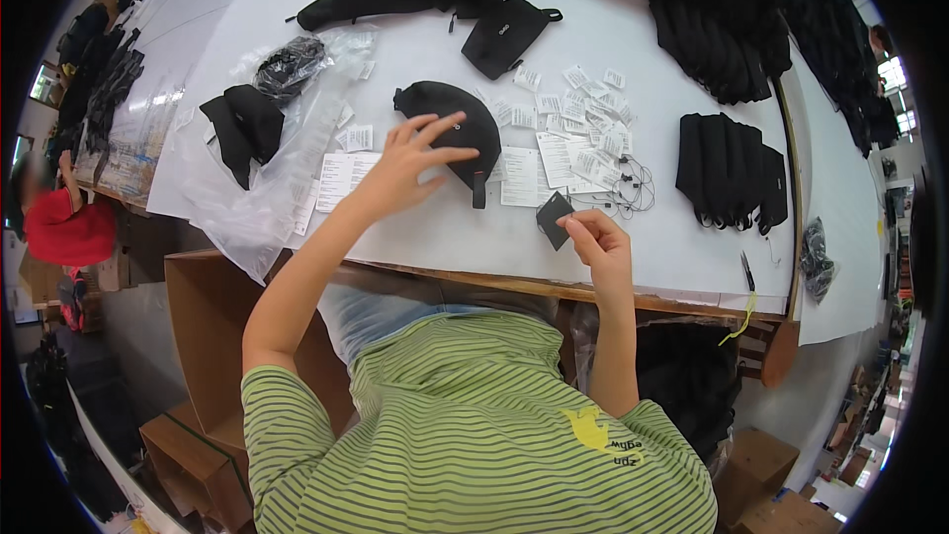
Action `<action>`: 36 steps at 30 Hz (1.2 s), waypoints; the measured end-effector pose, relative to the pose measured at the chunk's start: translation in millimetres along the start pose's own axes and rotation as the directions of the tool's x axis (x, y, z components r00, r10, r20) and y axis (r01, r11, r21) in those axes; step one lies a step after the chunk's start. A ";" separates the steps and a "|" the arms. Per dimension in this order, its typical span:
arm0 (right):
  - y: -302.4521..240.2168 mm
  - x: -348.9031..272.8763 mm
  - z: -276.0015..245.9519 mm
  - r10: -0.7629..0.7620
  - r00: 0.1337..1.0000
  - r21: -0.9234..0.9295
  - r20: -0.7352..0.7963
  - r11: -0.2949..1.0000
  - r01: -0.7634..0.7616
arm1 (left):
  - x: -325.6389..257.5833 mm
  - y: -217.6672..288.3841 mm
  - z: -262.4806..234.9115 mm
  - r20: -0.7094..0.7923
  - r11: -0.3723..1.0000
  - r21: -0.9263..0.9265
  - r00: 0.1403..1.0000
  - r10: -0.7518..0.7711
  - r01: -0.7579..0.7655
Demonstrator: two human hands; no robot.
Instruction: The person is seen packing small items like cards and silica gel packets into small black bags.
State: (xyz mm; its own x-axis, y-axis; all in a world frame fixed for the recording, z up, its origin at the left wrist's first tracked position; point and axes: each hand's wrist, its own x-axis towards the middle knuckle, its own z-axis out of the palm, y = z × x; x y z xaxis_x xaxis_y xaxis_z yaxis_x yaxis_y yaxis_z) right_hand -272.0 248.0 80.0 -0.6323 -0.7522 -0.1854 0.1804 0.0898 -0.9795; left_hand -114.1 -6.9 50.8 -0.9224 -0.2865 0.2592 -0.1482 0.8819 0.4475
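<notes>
A black fabric pouch [474, 124] with a curved edge and a small loop lies on the white table in front of me. Over its left side is my left hand [405, 166], fingers spread; whether the fingertips touch the cloth I cannot tell. Closer to the table's front edge, my right hand [596, 234] pinches a black hang tag [554, 219] between thumb and fingers. White printed sheets [522, 176] lie between the hands. Beyond the right hand are a heap of small white labels [593, 109] and a tangle of thin black tag strings [633, 186].
More black pouches [506, 37] lie at the back, with a row of them [730, 170] at right. Clear plastic bags [287, 138] spread over the left side. Small thread snips [748, 272] with a yellow cord rest near the front right edge. Someone in red [69, 225] is far left.
</notes>
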 end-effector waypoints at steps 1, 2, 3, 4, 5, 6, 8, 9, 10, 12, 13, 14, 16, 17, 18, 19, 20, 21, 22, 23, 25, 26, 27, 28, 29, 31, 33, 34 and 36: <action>-1.4 0.1 4.8 -0.023 0.999 -0.026 0.029 0.999 0.024 | -6.0 10.7 7.6 0.033 0.999 0.024 0.999 0.024 -0.025; -2.3 -0.4 8.5 -0.013 0.999 -0.038 0.030 0.999 0.014 | -8.5 18.3 14.0 0.067 0.998 0.047 0.997 0.049 -0.052; -1.1 0.3 11.7 -0.008 0.999 -0.042 0.034 0.999 0.009 | -9.5 21.4 20.9 0.066 0.998 0.043 0.997 0.043 -0.046; 0.6 1.5 14.6 -0.008 0.999 -0.087 0.046 0.996 0.012 | -10.9 22.3 29.9 -0.004 0.999 0.007 0.999 0.047 -0.047; 1.3 2.7 18.1 -0.009 0.998 -0.132 0.059 0.991 0.017 | -12.2 23.3 36.0 -0.075 0.998 -0.027 0.996 0.048 -0.051; 0.6 3.1 20.9 -0.007 0.998 -0.136 0.057 0.991 0.015 | -11.2 26.9 38.8 -0.125 0.997 -0.047 0.991 0.048 -0.054; -3.5 4.1 29.5 0.011 0.998 -0.260 0.064 0.966 0.006 | -15.6 37.2 41.5 -0.218 0.996 -0.086 0.976 -0.016 -0.003; -6.3 3.2 34.3 0.009 0.998 -0.260 0.062 0.966 0.007 | -18.4 45.2 40.4 -0.303 0.991 -0.125 0.950 -0.077 0.041; -8.9 3.9 40.7 -0.003 0.999 -0.365 0.032 0.931 0.015 | -21.3 52.8 38.0 -0.305 0.992 -0.121 0.950 -0.073 0.037; -9.2 6.1 53.7 -0.030 1.000 -0.464 0.004 0.885 0.028 | -29.7 68.2 30.8 -0.371 0.910 -0.302 0.845 -0.385 0.283; -6.0 6.4 60.1 -0.143 0.990 -0.494 0.014 0.859 0.131 | -35.0 72.0 28.3 -0.379 0.913 -0.297 0.843 -0.382 0.280; -3.7 7.0 65.8 -0.255 0.966 -0.522 0.028 0.821 0.232 | -39.7 74.9 26.0 -0.357 0.884 -0.373 0.836 -0.416 0.281; -2.5 7.9 75.1 -0.263 0.961 -0.540 0.086 0.798 0.267 | -44.6 83.0 15.4 -0.287 0.815 -0.490 0.826 -0.486 0.310; -2.5 8.0 78.7 -0.263 0.955 -0.560 0.136 0.775 0.293 | -47.5 85.0 12.3 -0.295 0.818 -0.486 0.823 -0.485 0.308; -3.9 7.1 82.0 -0.253 0.953 -0.593 0.169 0.746 0.303 | -50.8 86.1 9.6 -0.243 0.773 -0.543 0.819 -0.519 0.329; -3.5 6.7 84.9 -0.260 0.950 -0.591 0.172 0.744 0.310 | -52.7 86.3 6.9 -0.187 0.723 -0.596 0.815 -0.548 0.350; -2.2 6.5 87.3 -0.279 0.938 -0.600 0.204 0.722 0.345 | -53.0 85.6 3.7 -0.205 0.759 -0.561 0.832 -0.515 0.331; -0.8 5.6 89.5 -0.294 0.926 -0.608 0.236 0.699 0.377 | -55.3 83.4 3.6 -0.208 0.760 -0.560 0.832 -0.513 0.329; 1.0 5.4 91.6 -0.307 0.918 -0.615 0.250 0.683 0.395 | -57.9 79.9 5.2 -0.221 0.772 -0.550 0.836 -0.503 0.319; 0.7 6.4 93.9 -0.309 0.918 -0.616 0.248 0.682 0.395 | -59.2 77.2 5.6 -0.231 0.783 -0.540 0.840 -0.491 0.309; 1.5 6.0 96.7 -0.291 0.920 -0.570 0.264 0.722 0.392 | -60.5 76.7 4.0 -0.237 0.771 -0.559 0.832 -0.501 0.305; 2.0 5.4 97.1 -0.289 0.921 -0.573 0.260 0.722 0.388 | -61.1 76.8 3.0 -0.243 0.758 -0.577 0.823 -0.514 0.303; 2.5 5.6 97.6 -0.285 0.922 -0.585 0.261 0.713 0.386 | -61.0 76.3 1.6 -0.241 0.758 -0.579 0.824 -0.512 0.301; 3.2 5.5 98.1 -0.281 0.923 -0.598 0.262 0.704 0.384 | -61.1 76.2 0.1 -0.205 0.730 -0.612 0.831 -0.517 0.303; 4.7 4.7 98.5 -0.280 0.924 -0.600 0.260 0.703 0.381 | -61.7 76.0 -0.8 -0.169 0.701 -0.644 0.836 -0.521 0.307; 8.1 4.2 99.2 -0.298 0.917 -0.629 0.265 0.668 0.399 | -62.8 74.2 -1.4 -0.175 0.720 -0.624 0.844 -0.507 0.304; 10.3 3.4 101.1 -0.297 0.917 -0.625 0.267 0.670 0.399 | -64.4 73.5 -0.8 -0.182 0.737 -0.604 0.848 -0.498 0.303; 10.9 3.4 101.6 -0.297 0.916 -0.620 0.268 0.674 0.401 | -65.3 73.5 -0.1 -0.199 0.735 -0.615 0.845 -0.496 0.287; 2.8 3.1 102.8 -0.189 0.949 -0.520 0.251 0.801 0.297 | -68.0 71.9 1.4 -0.212 0.726 -0.629 0.838 -0.503 0.277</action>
State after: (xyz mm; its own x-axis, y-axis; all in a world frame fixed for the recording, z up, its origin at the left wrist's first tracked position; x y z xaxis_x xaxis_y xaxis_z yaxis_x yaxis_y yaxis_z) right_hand -196.0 178.8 84.8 -0.4453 -0.8949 0.0291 -0.4349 0.1878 -0.8807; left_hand -62.5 76.5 64.1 -0.6222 -0.7634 0.1736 -0.1390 0.3259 0.9351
